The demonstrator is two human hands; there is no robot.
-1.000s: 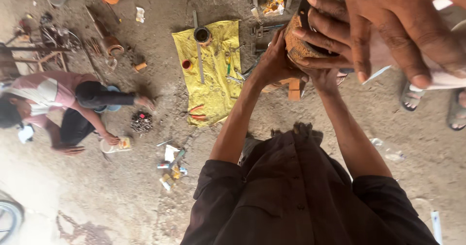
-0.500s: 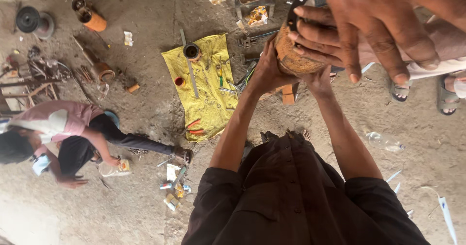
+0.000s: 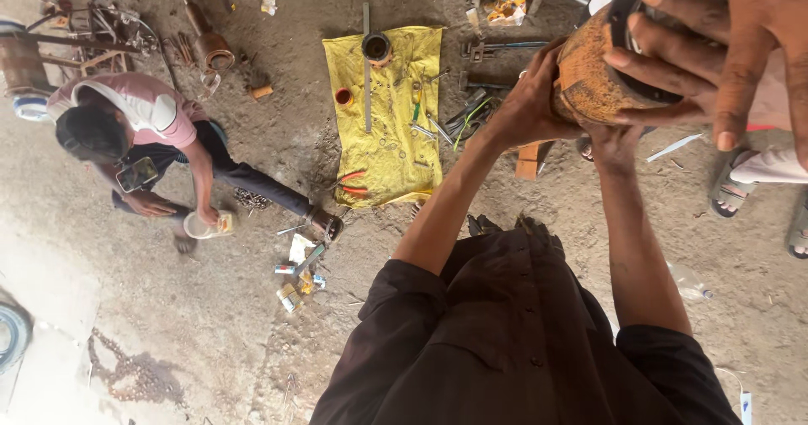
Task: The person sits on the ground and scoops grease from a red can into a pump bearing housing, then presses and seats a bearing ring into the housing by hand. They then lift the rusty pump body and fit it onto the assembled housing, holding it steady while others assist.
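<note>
A rusty orange cylinder with a black ring on its end is held up at the top right. The fingers of my left hand wrap over the black ring. My right hand lies over them at the frame's edge, one finger pointing down. A person in a dark shirt stands below me with both arms raised. One of their hands cups the cylinder's left side and the other supports it from underneath.
A yellow cloth on the dirt floor carries several tools and small cups. A crouching person in a pink shirt reaches to a white bowl. Sandalled feet, a wooden block and scrap metal lie around.
The cylinder stays gripped by all hands. The view has drifted, so the cloth sits more central. The crouching person has turned and reached to the white bowl.
</note>
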